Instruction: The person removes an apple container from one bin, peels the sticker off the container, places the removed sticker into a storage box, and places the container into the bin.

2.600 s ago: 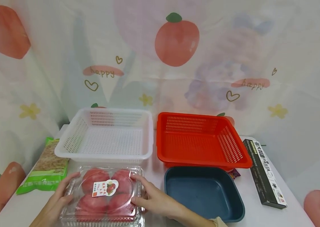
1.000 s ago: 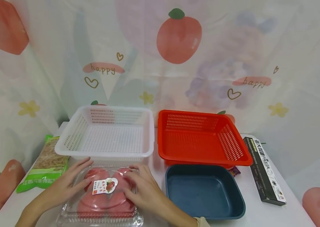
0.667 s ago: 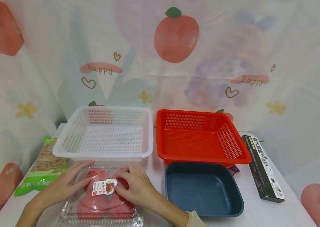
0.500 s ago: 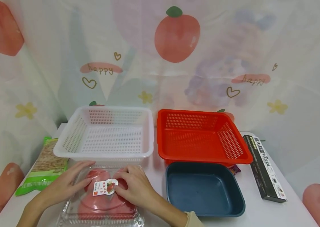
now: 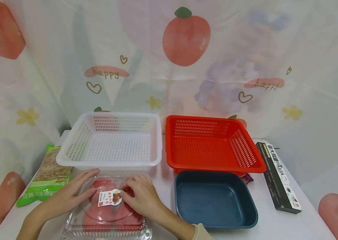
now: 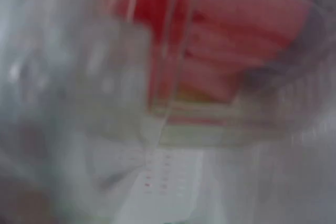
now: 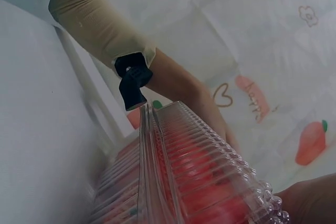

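Observation:
A clear plastic clamshell box (image 5: 106, 218) of red apples (image 5: 97, 216) lies at the front left of the table in the head view. A white sticker (image 5: 109, 198) with a fruit picture is on its lid. My left hand (image 5: 70, 193) rests on the lid's left side, fingers fairly straight. My right hand (image 5: 142, 193) has curled fingers, thumb and index finger pinching at the sticker's right end. The box's ribbed side (image 7: 184, 161) fills the lower right wrist view; the left wrist view shows the box (image 6: 210, 103) up close and blurred.
Behind the box stands a white basket (image 5: 109, 163), with a red basket (image 5: 216, 166) to its right. A dark blue basin (image 5: 216, 223) is at the front right. A green food bag (image 5: 49, 176) lies left, a black pasta box (image 5: 278, 180) right. A small purple wrapper (image 5: 247, 179) shows behind the basin.
Both hands have moved from the box's sides onto its lid. The right hand has shifted left to the sticker's end. Over the last half second the hands have barely moved.

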Motion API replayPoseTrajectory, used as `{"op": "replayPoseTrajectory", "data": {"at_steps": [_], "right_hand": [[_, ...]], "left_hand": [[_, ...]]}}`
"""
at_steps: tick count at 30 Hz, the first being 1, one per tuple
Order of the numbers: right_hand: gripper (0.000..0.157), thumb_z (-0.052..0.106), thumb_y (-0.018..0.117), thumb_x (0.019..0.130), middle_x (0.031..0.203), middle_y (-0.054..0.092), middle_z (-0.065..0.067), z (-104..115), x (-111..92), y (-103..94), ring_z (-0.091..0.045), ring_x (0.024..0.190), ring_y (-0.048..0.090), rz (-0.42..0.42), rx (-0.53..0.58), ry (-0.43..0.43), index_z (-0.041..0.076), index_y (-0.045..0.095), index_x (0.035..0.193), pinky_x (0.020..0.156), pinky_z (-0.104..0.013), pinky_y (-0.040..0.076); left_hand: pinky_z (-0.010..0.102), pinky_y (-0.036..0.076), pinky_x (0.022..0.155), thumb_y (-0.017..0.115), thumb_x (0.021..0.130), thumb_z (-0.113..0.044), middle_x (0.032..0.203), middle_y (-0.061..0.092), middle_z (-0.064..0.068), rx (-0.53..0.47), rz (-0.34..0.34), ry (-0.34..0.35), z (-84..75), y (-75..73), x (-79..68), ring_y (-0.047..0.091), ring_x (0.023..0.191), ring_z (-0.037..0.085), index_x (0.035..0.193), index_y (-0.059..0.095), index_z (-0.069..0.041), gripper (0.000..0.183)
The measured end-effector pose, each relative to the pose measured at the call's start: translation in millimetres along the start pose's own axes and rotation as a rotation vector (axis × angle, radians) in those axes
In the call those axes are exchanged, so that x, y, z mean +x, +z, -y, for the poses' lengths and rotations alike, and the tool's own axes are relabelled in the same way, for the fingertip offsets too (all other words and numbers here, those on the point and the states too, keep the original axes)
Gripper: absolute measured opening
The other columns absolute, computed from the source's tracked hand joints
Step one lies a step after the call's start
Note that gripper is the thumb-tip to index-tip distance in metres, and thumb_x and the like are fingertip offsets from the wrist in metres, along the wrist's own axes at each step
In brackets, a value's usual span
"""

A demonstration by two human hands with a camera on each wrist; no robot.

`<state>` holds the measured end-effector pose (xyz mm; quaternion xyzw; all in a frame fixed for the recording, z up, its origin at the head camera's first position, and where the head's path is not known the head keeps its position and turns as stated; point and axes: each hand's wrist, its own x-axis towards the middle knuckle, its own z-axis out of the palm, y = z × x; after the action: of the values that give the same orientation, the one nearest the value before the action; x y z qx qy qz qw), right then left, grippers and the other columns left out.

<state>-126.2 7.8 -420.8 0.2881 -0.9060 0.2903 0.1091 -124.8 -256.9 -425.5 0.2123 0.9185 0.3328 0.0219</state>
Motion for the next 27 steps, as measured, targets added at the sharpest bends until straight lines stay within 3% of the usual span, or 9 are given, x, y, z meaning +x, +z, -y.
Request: {"op": "replayPoseTrajectory", "data": {"at_steps": [5,10,14,19,21,25,27], "right_hand": [[0.008,0.019,0.071,0.083,0.089,0.068,0.012,0.5,1.3,1.1,-0.007,0.088,0.057,-0.011,0.007,0.019,0.024,0.074,0.089,0.080,-0.019,0.037],[0.010,0.017,0.070,0.082,0.089,0.070,0.013,0.8,2.1,2.4,-0.007,0.087,0.057,-0.012,0.004,0.017,0.024,0.074,0.088,0.080,-0.019,0.037],[0.009,0.018,0.071,0.083,0.090,0.071,0.014,1.1,2.3,3.1,-0.006,0.088,0.057,-0.014,-0.002,0.016,0.025,0.074,0.087,0.079,-0.019,0.036],[0.007,0.020,0.072,0.082,0.088,0.071,0.015,0.4,2.1,4.0,-0.007,0.086,0.057,-0.013,-0.007,0.011,0.025,0.074,0.087,0.078,-0.019,0.036],[0.007,0.020,0.072,0.082,0.086,0.071,0.015,-0.1,2.1,4.7,-0.007,0.085,0.057,-0.015,-0.005,0.006,0.025,0.074,0.087,0.078,-0.018,0.035],[0.007,0.019,0.071,0.082,0.086,0.072,0.015,-1.0,2.0,6.1,-0.006,0.084,0.056,-0.032,-0.003,-0.006,0.025,0.074,0.086,0.076,-0.017,0.035],[0.007,0.019,0.071,0.082,0.086,0.072,0.015,-1.1,1.8,6.5,-0.006,0.084,0.056,-0.043,-0.003,-0.013,0.025,0.074,0.086,0.076,-0.017,0.034]], "left_hand": [[0.058,0.047,0.092,0.054,0.099,-0.035,0.151,0.039,0.010,0.018,0.037,-0.001,-0.6,-3.6,-0.9,0.043,0.133,0.039,0.151,0.033,-0.025,0.057],[0.040,0.051,0.091,0.056,0.098,-0.035,0.154,0.037,0.007,0.016,0.058,-0.024,2.6,-5.6,-3.4,0.041,0.135,0.029,0.152,0.031,-0.028,0.060],[0.037,0.051,0.091,0.056,0.098,-0.034,0.153,0.036,0.008,0.000,0.075,-0.007,2.6,-7.0,-3.8,0.041,0.134,0.031,0.151,0.030,-0.031,0.059],[0.033,0.049,0.094,0.056,0.097,-0.037,0.153,0.038,0.004,0.002,0.102,-0.016,0.0,-12.7,-3.5,0.036,0.136,0.006,0.151,0.033,-0.028,0.059],[0.030,0.049,0.093,0.056,0.097,-0.038,0.153,0.038,0.003,0.006,0.115,-0.023,-1.7,-15.6,-3.6,0.037,0.135,0.004,0.151,0.033,-0.027,0.060],[0.030,0.050,0.092,0.057,0.097,-0.039,0.155,0.035,0.007,0.004,0.163,-0.019,-5.3,-21.8,-3.2,0.041,0.135,0.031,0.152,0.030,-0.026,0.063],[0.032,0.050,0.092,0.057,0.096,-0.040,0.156,0.034,0.009,0.009,0.188,-0.024,-6.1,-24.6,-2.7,0.040,0.135,0.037,0.153,0.029,-0.024,0.065]]}}
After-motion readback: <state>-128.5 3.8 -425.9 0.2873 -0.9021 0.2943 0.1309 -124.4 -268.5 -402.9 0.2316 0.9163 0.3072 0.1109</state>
